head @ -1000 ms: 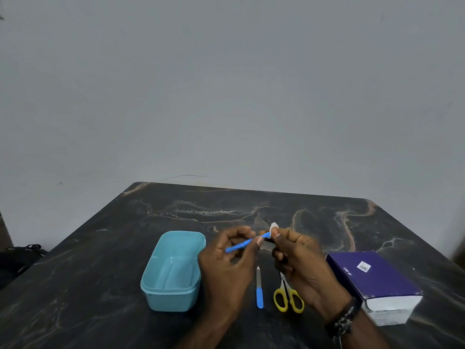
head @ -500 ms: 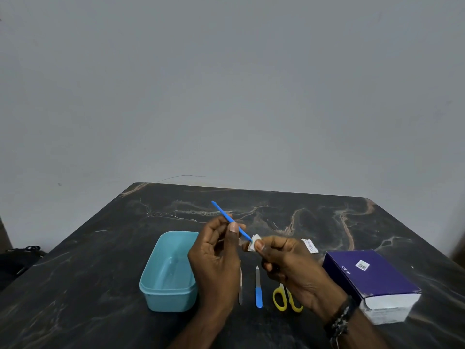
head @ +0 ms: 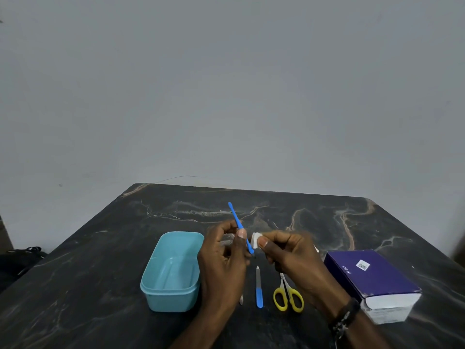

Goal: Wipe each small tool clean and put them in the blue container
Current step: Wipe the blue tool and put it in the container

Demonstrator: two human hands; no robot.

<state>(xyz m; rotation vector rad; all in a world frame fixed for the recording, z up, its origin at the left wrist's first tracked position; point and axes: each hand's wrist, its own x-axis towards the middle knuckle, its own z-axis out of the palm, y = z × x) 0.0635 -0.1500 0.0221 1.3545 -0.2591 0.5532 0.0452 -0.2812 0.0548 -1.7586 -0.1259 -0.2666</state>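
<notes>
Tilted up more since 1 s ago: blue stick tool (head: 240,226) went from near-flat to steep, far tip pointing away. Head view only. L hand (head: 222,267) pinches it w/ thumb + fingers; R hand (head: 289,255) pinches white wipe (head: 255,240) at its lower end, so wiping looks ongoing. Blue container (head: 173,293) holds nothing, just beside L hand. Nail file (head: 259,288) and scissors (head: 288,294) wait on table (head: 100,285).

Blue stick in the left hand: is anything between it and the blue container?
Nothing visible. The left hand holds the blue stick just right of the container, whose top is open and which looks empty. The right hand pinches a white wipe on the far side, away from that path.
</notes>
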